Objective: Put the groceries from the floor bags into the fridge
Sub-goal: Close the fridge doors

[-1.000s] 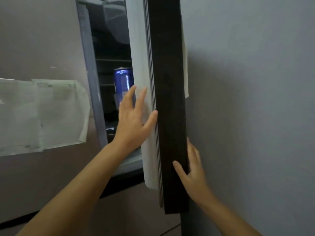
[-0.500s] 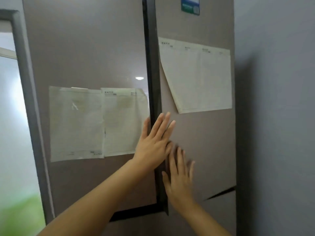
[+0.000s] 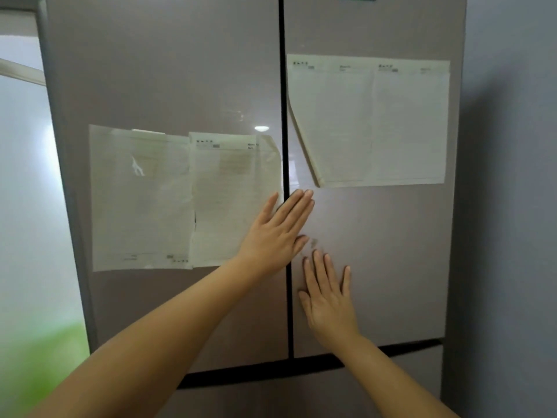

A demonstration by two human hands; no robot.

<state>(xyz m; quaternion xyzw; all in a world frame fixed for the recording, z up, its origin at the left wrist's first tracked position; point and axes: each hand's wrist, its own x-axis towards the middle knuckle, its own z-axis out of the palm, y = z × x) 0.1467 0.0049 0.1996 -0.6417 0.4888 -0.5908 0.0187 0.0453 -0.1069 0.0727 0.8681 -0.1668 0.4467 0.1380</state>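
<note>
The fridge fills the view, its two upper doors shut with a dark seam between them. My left hand (image 3: 277, 230) lies flat with straight fingers across the seam, touching the left door (image 3: 168, 70) and the right door (image 3: 391, 251). My right hand (image 3: 327, 294) presses flat on the right door just below it, fingers spread. No groceries or bags are in view; the fridge's inside is hidden.
Paper sheets (image 3: 187, 200) are stuck on the left door, and more sheets (image 3: 370, 122) on the right door. A grey wall (image 3: 512, 176) stands close on the right. A bright window or doorway (image 3: 24, 206) is at the left. A lower drawer front (image 3: 301, 399) sits below the doors.
The right door swung from wide open to fully shut, hiding the blue can inside. Both hands followed it and now lie flat on the door fronts.
</note>
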